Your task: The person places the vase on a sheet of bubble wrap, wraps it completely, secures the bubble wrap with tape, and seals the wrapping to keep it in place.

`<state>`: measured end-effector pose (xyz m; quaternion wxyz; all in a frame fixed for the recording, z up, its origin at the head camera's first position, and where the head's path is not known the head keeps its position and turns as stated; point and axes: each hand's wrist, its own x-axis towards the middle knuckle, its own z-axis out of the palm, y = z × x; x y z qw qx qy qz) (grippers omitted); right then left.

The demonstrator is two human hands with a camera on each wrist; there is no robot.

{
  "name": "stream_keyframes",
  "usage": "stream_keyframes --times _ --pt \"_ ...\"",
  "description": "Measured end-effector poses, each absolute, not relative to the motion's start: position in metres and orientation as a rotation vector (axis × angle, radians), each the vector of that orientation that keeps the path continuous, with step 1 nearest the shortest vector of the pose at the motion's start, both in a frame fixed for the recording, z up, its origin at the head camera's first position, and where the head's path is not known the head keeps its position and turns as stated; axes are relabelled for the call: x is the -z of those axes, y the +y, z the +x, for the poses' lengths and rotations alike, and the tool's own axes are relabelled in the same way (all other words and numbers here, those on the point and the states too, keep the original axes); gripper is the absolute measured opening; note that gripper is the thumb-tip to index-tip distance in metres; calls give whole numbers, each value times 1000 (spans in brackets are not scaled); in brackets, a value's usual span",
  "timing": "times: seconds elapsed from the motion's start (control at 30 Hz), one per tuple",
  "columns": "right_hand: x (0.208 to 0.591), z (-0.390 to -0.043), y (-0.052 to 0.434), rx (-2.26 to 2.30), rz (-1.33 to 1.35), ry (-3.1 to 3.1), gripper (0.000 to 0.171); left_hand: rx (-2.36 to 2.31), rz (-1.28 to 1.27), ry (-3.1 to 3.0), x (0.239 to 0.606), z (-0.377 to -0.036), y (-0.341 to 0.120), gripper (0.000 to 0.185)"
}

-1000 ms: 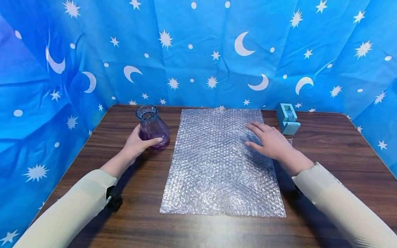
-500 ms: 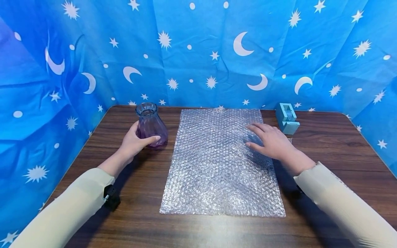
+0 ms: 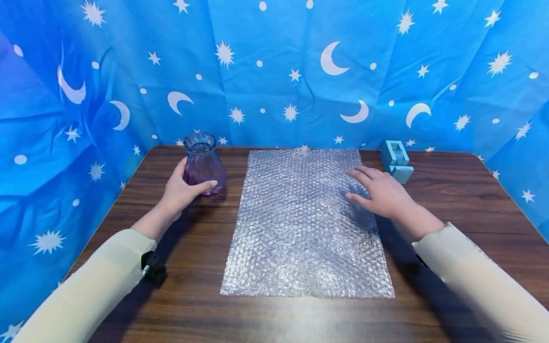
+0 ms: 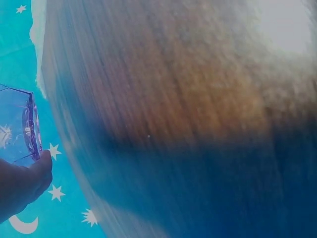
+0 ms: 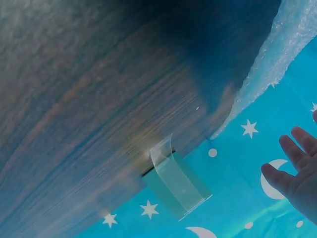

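My left hand (image 3: 177, 188) grips a glass vase (image 3: 206, 166) around its lower body, thumb across the near side. Blue at its ruffled rim, the vase turns purple toward the base and stands upright over the table's left part. In the left wrist view the vase's base (image 4: 20, 126) shows beside my thumb. A sheet of bubble wrap (image 3: 300, 228) lies flat in the middle of the table. Over its right edge, my right hand (image 3: 381, 193) hovers with fingers spread and nothing in them.
A teal tape dispenser (image 3: 396, 162) stands at the back right, behind my right hand; a strip of clear tape (image 5: 162, 152) sticks out from it in the right wrist view. A blue cloth (image 3: 274, 71) with moons and stars hangs behind the dark wooden table (image 3: 193, 295).
My left hand has raised the vase and shifted it slightly left. My right hand has drifted a little to the right, still spread.
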<state>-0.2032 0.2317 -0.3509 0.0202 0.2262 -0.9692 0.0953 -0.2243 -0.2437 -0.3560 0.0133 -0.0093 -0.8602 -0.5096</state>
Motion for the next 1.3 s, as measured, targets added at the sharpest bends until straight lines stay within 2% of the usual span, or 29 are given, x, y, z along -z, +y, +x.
stream_keyframes --times 0.4,0.6,0.83,1.3 --pt "333 -204 235 -349 635 -2978 65 1366 -202 -2707 347 -228 -240 89" --pt "321 -204 235 -360 612 -2964 69 1229 -260 -2732 338 -229 -234 91" --pt "305 -203 231 -331 613 -2913 74 1058 -360 -2735 330 -234 -225 82" --pt "282 -195 206 -326 673 -2817 83 788 -452 -2770 315 -230 -189 98"
